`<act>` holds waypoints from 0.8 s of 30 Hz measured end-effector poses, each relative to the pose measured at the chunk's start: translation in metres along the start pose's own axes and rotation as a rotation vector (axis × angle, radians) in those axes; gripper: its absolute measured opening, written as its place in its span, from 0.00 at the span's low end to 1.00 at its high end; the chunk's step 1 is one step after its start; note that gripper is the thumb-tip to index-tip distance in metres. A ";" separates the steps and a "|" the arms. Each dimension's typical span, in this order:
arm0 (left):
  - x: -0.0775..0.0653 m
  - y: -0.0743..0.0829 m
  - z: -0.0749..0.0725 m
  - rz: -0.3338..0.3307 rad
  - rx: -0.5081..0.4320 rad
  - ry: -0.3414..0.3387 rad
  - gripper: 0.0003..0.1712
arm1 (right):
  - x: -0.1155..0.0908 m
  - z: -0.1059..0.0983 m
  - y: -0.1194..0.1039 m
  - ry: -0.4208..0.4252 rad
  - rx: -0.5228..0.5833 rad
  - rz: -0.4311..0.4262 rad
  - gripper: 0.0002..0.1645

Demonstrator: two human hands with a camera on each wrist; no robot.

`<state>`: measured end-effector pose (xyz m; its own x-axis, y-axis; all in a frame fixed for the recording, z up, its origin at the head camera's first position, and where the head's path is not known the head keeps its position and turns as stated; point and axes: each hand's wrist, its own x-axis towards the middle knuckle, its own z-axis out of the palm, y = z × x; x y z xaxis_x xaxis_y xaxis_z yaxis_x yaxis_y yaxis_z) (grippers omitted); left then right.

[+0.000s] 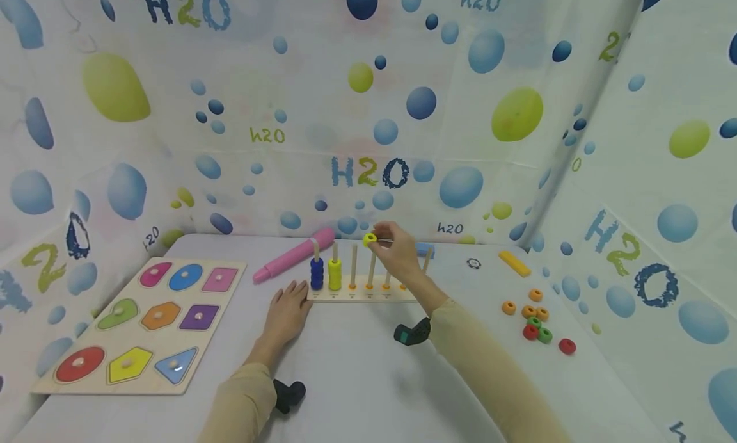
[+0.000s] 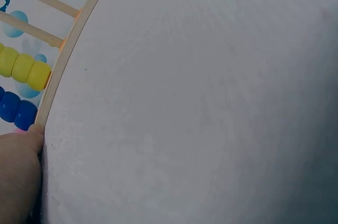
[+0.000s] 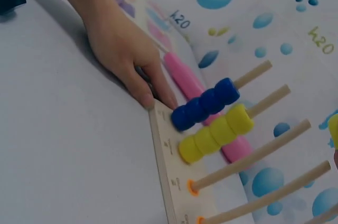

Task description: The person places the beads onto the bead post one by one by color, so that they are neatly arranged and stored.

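Note:
My right hand point(image 1: 397, 251) pinches a yellow bead point(image 1: 369, 239) between thumb and fingertips, above the pegs of a wooden counting stand point(image 1: 345, 296). A sliver of that bead shows at the right edge of the right wrist view. Blue beads point(image 3: 206, 103) are stacked on the end peg, yellow beads point(image 3: 216, 133) on the peg beside it. Other pegs, such as a bare peg point(image 1: 354, 267), carry none. My left hand point(image 1: 288, 312) lies on the table with fingers extended, its thumb point(image 2: 36, 138) against the stand's left end.
On the left lies a shape puzzle board point(image 1: 144, 286) with knobbed pieces. A pink marker-like tube point(image 1: 293, 256) lies behind the left hand. Loose orange beads point(image 1: 508, 308), green beads point(image 1: 544, 335) and red beads point(image 1: 567, 346) lie at right, near a yellow block point(image 1: 514, 264). A blue object point(image 1: 425, 249) sits behind the stand.

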<state>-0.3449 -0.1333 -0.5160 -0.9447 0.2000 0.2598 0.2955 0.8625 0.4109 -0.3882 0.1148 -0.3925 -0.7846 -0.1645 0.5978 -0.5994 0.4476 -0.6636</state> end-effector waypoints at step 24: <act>0.001 0.000 0.002 -0.005 0.017 -0.010 0.28 | 0.019 0.052 -0.018 -0.177 -0.122 -0.039 0.18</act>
<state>-0.3461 -0.1321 -0.5176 -0.9474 0.2005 0.2493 0.2888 0.8713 0.3969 -0.4008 0.0582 -0.3924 -0.7834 -0.3309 0.5261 -0.6144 0.5395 -0.5757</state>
